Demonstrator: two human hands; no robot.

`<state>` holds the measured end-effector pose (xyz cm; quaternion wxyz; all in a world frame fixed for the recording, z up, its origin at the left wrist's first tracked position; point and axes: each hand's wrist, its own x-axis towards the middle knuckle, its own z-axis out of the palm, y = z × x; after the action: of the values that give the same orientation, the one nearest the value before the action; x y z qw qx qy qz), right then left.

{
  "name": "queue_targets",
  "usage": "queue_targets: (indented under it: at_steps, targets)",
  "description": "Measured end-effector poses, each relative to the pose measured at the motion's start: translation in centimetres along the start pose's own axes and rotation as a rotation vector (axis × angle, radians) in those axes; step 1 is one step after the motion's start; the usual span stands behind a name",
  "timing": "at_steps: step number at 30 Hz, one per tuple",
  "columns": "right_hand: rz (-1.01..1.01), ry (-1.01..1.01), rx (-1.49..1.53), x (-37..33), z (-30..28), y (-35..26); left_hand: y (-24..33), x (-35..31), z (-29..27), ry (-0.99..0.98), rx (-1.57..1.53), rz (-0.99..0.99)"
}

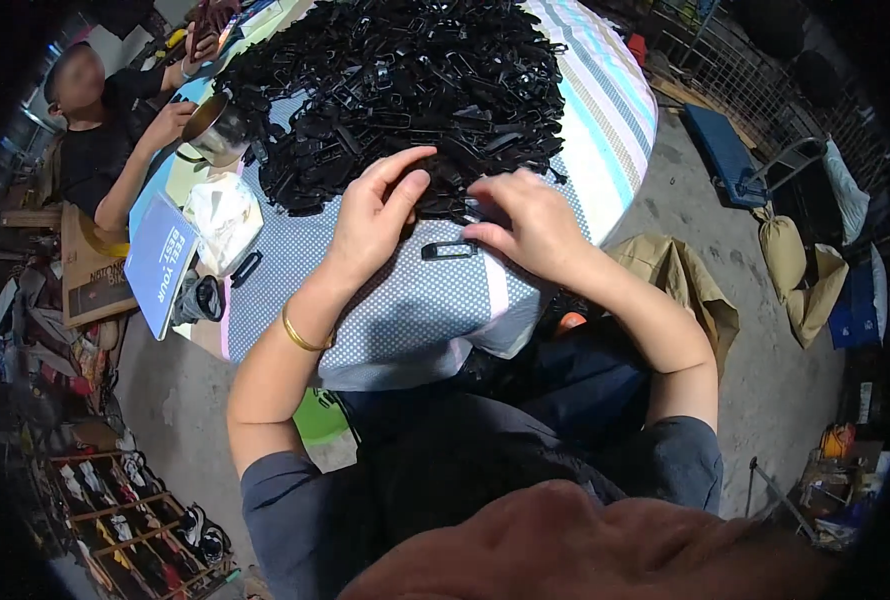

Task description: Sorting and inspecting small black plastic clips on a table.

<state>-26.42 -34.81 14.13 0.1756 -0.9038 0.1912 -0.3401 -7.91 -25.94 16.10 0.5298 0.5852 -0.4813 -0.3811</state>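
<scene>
A large heap of small black plastic buckle-like pieces [395,85] covers the far part of the table. At its near edge my left hand [375,215] lies with fingers stretched toward the right and the thumb apart, nothing visible in it. My right hand [535,222] is opposite, fingers bent toward the heap and the thumb spread from them; whether its fingertips touch a piece is hard to make out. Just below and between both hands, a single oblong black piece with a slot [449,251] lies on the patterned tablecloth [395,310].
To the left stand a metal pot [217,130], a crumpled white plastic bag [223,215], a blue notebook [160,265] and a dark roll [200,298]. Another loose black piece [247,268] lies beside the bag. A co-worker [95,140] sits at the far left, one hand by the pot.
</scene>
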Motion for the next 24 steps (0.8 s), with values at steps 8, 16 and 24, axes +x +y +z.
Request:
queue_targets:
  at_steps: [8, 16, 24]
  targets:
    - [-0.035, 0.087, 0.13, -0.2, -1.0, 1.8, 0.0, -0.6, 1.0, -0.009, 0.372, 0.197]
    - [0.367, -0.153, 0.863, -0.7, -1.1, -1.1, -1.4, -0.4, 1.7, -0.169, -0.242, 0.08]
    - [0.582, -0.106, 1.157, -1.2, 0.1, -0.6, -1.2, -0.5, 1.6, -0.076, -0.006, 0.189]
